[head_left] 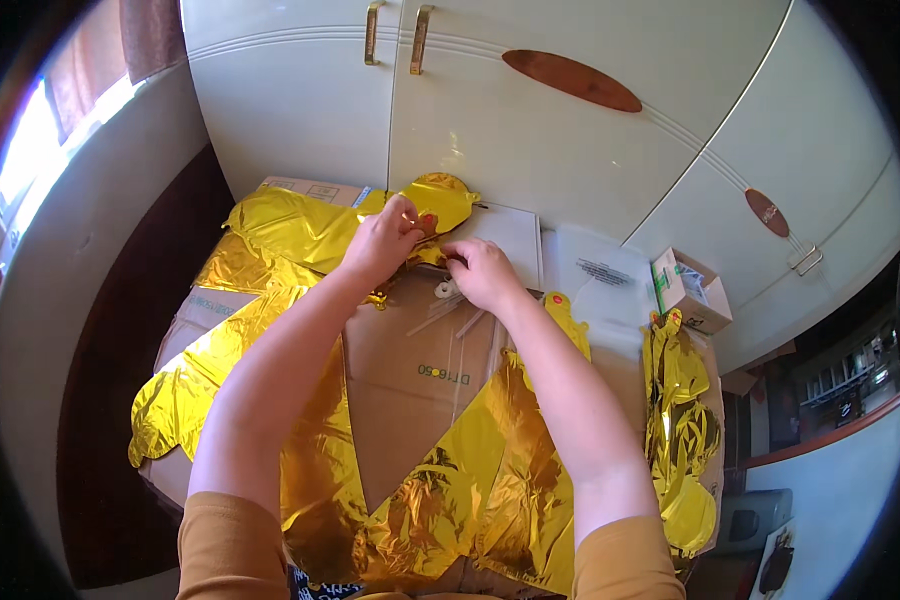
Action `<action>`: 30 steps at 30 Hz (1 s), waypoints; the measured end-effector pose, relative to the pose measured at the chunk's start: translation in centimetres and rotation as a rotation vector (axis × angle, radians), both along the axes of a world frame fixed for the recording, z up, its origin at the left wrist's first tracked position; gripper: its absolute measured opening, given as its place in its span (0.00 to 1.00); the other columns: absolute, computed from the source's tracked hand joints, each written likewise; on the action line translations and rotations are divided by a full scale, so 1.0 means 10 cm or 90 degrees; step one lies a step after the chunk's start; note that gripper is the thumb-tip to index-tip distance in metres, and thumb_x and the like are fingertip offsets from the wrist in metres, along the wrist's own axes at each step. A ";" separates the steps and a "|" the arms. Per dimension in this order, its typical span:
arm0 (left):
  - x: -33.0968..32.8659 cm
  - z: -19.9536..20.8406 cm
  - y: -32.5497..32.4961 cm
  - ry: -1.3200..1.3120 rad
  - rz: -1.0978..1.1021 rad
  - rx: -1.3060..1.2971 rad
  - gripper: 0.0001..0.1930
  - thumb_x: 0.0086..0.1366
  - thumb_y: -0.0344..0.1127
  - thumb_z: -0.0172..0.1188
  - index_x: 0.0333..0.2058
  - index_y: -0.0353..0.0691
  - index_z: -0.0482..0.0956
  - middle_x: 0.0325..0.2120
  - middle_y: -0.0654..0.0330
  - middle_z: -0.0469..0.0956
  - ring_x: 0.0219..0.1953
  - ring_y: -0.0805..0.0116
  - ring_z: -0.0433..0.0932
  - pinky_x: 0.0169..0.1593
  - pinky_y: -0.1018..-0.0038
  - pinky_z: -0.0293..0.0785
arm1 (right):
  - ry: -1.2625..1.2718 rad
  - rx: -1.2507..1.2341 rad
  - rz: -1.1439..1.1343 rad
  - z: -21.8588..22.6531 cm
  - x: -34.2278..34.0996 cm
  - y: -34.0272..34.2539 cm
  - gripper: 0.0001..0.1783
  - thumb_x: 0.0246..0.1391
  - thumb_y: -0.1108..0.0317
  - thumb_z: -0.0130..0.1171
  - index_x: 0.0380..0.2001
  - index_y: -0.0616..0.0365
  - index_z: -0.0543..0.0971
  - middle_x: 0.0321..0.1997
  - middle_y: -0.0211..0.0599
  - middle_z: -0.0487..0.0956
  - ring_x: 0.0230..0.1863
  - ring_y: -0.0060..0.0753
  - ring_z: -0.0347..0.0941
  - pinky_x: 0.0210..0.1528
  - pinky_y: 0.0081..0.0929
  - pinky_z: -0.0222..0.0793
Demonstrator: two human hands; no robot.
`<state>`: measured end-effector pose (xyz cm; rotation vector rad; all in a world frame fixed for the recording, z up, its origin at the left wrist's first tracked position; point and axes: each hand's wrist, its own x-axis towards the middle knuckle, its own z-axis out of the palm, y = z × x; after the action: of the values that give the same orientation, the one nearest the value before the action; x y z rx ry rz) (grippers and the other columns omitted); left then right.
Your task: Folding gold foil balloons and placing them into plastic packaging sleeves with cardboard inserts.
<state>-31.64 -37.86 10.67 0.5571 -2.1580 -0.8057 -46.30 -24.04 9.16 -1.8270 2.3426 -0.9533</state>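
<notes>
Shiny gold foil balloons, deflated, spread over a cardboard surface (410,350). At the far middle, my left hand (380,240) is closed with its fingers pinched on a gold foil balloon (305,230). Just right of it, my right hand (482,272) pinches a small edge of gold foil close to the left fingertips. Exactly how the foil is folded between my fingers is hidden. Under my right hand lie a small white spool-like piece (444,289) and thin white sticks (468,322). A large V-shaped stretch of gold foil (440,500) lies between my forearms.
More crumpled gold foil (685,440) lies at the right edge. Beyond it stands a small open box (692,290), beside a clear plastic sheet (600,270). White cabinet doors (570,140) rise behind the cardboard. A curved dark panel (120,400) is at the left.
</notes>
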 end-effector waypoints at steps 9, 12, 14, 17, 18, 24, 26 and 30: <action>0.06 -0.03 -0.07 -0.226 -0.238 -0.416 0.12 0.58 0.31 0.61 0.42 0.40 0.82 0.37 0.54 0.80 0.41 0.50 0.79 0.47 0.61 0.78 | -0.102 0.070 0.007 0.08 -0.05 -0.04 0.17 0.54 0.69 0.53 0.45 0.55 0.84 0.51 0.46 0.82 0.50 0.56 0.78 0.56 0.42 0.73; 0.06 -0.14 -0.08 -0.225 -0.203 -0.468 0.12 0.59 0.33 0.62 0.42 0.42 0.83 0.38 0.55 0.79 0.44 0.53 0.79 0.48 0.63 0.77 | -0.299 0.048 0.025 0.11 -0.05 -0.03 0.21 0.56 0.75 0.49 0.52 0.60 0.81 0.52 0.47 0.83 0.50 0.47 0.80 0.56 0.35 0.73; 0.06 -0.19 -0.08 -0.189 -0.212 -0.481 0.12 0.59 0.35 0.63 0.41 0.42 0.83 0.37 0.56 0.79 0.42 0.55 0.79 0.47 0.62 0.78 | -0.514 -0.007 0.040 0.09 -0.09 -0.01 0.24 0.56 0.79 0.45 0.56 0.65 0.77 0.52 0.48 0.83 0.51 0.39 0.80 0.55 0.29 0.73; 0.08 -0.20 -0.08 -0.182 -0.213 -0.464 0.10 0.60 0.35 0.63 0.40 0.42 0.84 0.36 0.56 0.79 0.40 0.55 0.80 0.45 0.61 0.78 | -0.509 0.004 0.034 0.08 -0.14 0.01 0.25 0.58 0.81 0.44 0.59 0.70 0.73 0.51 0.47 0.83 0.52 0.31 0.79 0.55 0.25 0.72; 0.09 -0.19 -0.08 -0.186 -0.212 -0.452 0.09 0.60 0.35 0.63 0.39 0.41 0.84 0.36 0.56 0.80 0.40 0.55 0.80 0.45 0.61 0.78 | -0.512 0.005 0.035 0.08 -0.14 0.01 0.24 0.58 0.81 0.45 0.59 0.70 0.73 0.52 0.47 0.83 0.53 0.32 0.78 0.56 0.25 0.72; 0.09 -0.11 -0.02 -0.111 -0.082 -0.109 0.09 0.57 0.36 0.69 0.31 0.36 0.85 0.31 0.53 0.82 0.34 0.56 0.82 0.41 0.64 0.77 | -0.528 -0.070 0.037 0.07 -0.07 0.01 0.23 0.58 0.79 0.50 0.58 0.68 0.74 0.53 0.47 0.82 0.56 0.34 0.78 0.59 0.25 0.70; 0.03 0.03 0.04 -0.160 -0.033 0.045 0.11 0.57 0.38 0.71 0.32 0.35 0.86 0.29 0.53 0.82 0.31 0.61 0.81 0.38 0.66 0.76 | -0.494 -0.109 0.052 0.00 -0.12 0.01 0.22 0.58 0.76 0.52 0.57 0.66 0.76 0.53 0.48 0.82 0.56 0.36 0.78 0.59 0.26 0.70; 0.00 -0.03 -0.17 -0.182 0.012 0.283 0.13 0.61 0.39 0.70 0.35 0.33 0.86 0.26 0.58 0.82 0.27 0.74 0.76 0.33 0.72 0.73 | -0.308 -0.024 -0.019 0.04 0.05 -0.02 0.16 0.58 0.64 0.57 0.46 0.55 0.84 0.50 0.48 0.83 0.56 0.49 0.77 0.59 0.36 0.72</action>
<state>-31.62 -39.52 10.35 0.9651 -2.2274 -1.2724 -45.76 -24.20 9.60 -1.3718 2.0665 -1.2786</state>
